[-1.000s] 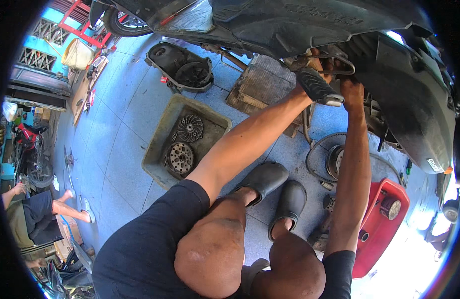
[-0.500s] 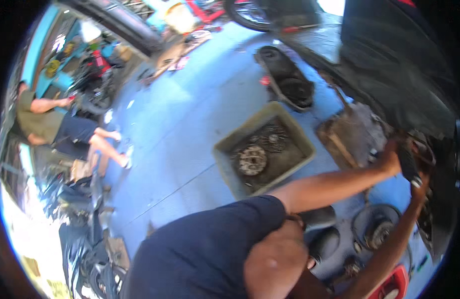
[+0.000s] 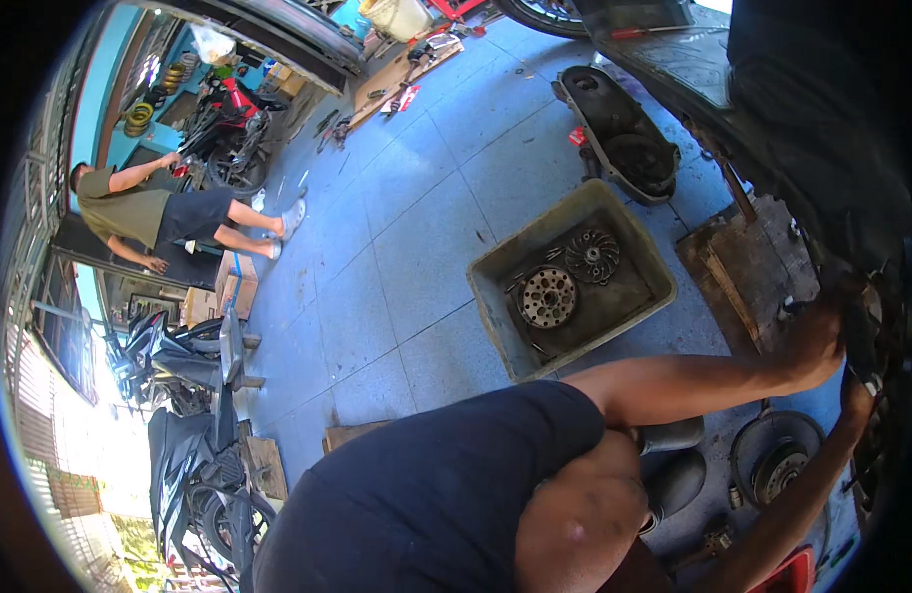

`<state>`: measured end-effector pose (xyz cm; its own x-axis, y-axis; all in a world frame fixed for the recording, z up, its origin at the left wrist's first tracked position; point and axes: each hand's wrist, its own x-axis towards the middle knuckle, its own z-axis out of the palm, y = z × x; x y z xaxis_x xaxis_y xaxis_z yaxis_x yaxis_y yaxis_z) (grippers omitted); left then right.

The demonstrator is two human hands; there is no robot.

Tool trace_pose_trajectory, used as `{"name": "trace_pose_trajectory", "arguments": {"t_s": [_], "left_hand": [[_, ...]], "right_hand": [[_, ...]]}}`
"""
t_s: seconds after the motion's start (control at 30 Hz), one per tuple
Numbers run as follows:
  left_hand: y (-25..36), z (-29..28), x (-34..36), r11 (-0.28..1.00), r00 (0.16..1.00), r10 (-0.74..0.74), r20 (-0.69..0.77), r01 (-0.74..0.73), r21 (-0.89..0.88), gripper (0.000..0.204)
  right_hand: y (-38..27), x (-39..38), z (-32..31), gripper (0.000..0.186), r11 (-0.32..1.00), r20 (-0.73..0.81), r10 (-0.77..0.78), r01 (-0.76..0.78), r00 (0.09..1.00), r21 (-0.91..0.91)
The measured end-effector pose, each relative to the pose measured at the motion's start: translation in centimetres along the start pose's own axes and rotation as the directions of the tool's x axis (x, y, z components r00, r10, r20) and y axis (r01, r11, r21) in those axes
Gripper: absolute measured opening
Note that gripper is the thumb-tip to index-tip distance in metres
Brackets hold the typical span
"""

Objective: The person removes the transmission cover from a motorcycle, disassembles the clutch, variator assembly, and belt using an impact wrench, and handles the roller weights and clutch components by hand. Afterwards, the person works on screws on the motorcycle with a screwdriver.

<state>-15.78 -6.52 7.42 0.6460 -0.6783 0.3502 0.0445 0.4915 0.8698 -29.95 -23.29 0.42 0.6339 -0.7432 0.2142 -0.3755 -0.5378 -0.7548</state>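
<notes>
At the right edge, both my hands are close together beside the dark side of a motorcycle (image 3: 802, 128). My left hand (image 3: 820, 341) comes from above and my right hand (image 3: 857, 397) from below. Between them is a dark elongated piece (image 3: 859, 341) with a pale end; its kind I cannot make out. The fingers of both hands look closed, partly hidden in shadow. Below my left forearm lies a round metal hub with a loop, perhaps a belt, around it (image 3: 780, 469). A dirty wooden board (image 3: 718, 277) lies near my left hand.
A grimy plastic basin (image 3: 495, 331) holds a perforated disc (image 3: 548, 296) and a finned disc (image 3: 592, 257). Beyond it lies a black oblong engine cover (image 3: 614, 133). Another person (image 3: 139, 212) stands at left near motorcycles (image 3: 204, 465). A red container (image 3: 787, 573) is at lower right.
The view has shifted, so basin, cover and hands sit farther right. My hands stay together on the dark piece. The other person's arm remains raised, and the picture is sharper.
</notes>
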Motion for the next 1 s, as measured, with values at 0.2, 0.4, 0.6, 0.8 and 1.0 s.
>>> {"name": "trace_pose_trajectory", "arguments": {"t_s": [0.2, 0.4, 0.6, 0.8, 1.0], "left_hand": [[-1.1, -8.7, -5.8, 0.807, 0.768, -0.59, 0.247, 0.553, 0.208, 0.033], [-0.6, -18.8, -10.2, -0.029, 0.307, -0.805, 0.507, 0.834, -0.55, 0.049], [-4.3, -19.3, -12.0, 0.131, 0.291, -0.941, 0.175, 0.787, -0.603, 0.047], [-6.4, -20.2, -13.7, 0.247, 0.254, -0.967, -0.013, 0.925, -0.29, 0.036], [-7.9, -21.0, -14.9, 0.409, 0.365, -0.847, -0.387, 0.912, -0.036, 0.045]], "right_hand": [[-8.4, -8.2, 6.1, 0.033, 0.933, 0.112, -0.254, 0.213, 0.961, 0.29], [-12.2, -15.8, 16.0, 0.042, 0.996, 0.148, -0.032, 0.019, 0.988, 0.09], [-10.4, -18.4, 21.7, 0.056, 0.949, 0.193, -0.231, 0.264, 0.954, -0.174], [-9.2, -20.3, 22.0, 0.075, 0.993, 0.201, -0.084, 0.065, 0.976, 0.099], [-8.9, -20.3, 23.0, 0.077, 0.995, 0.046, 0.074, -0.077, 0.996, 0.063]]}}
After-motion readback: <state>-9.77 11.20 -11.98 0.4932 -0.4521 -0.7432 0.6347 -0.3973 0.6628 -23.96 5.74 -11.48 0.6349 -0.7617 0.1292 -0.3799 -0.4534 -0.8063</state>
